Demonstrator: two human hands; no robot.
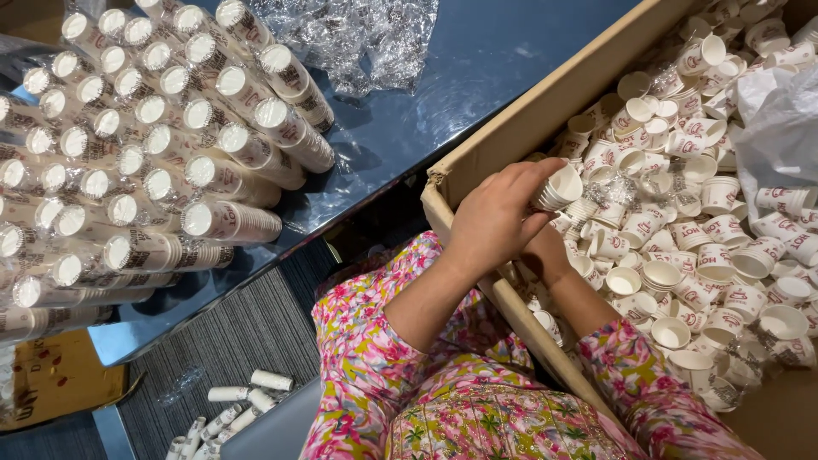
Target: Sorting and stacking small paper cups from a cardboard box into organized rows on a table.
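Note:
My left hand [494, 213] reaches over the edge of a big cardboard box [545, 106] and grips a short stack of small white paper cups [558, 187] with red print. My right hand [545, 251] lies just under it, mostly hidden by the left hand; what its fingers hold cannot be made out. The box is filled with several loose white paper cups [682, 247], some upright, some tipped. Both my arms wear pink flowered sleeves.
Several long nested stacks of cups [153, 162] lie piled on a dark blue table [443, 85] at left. Crumpled clear plastic wrap [358, 34] sits at the top, a white plastic bag [780, 128] inside the box at right. More cup stacks [239, 405] lie on the grey floor.

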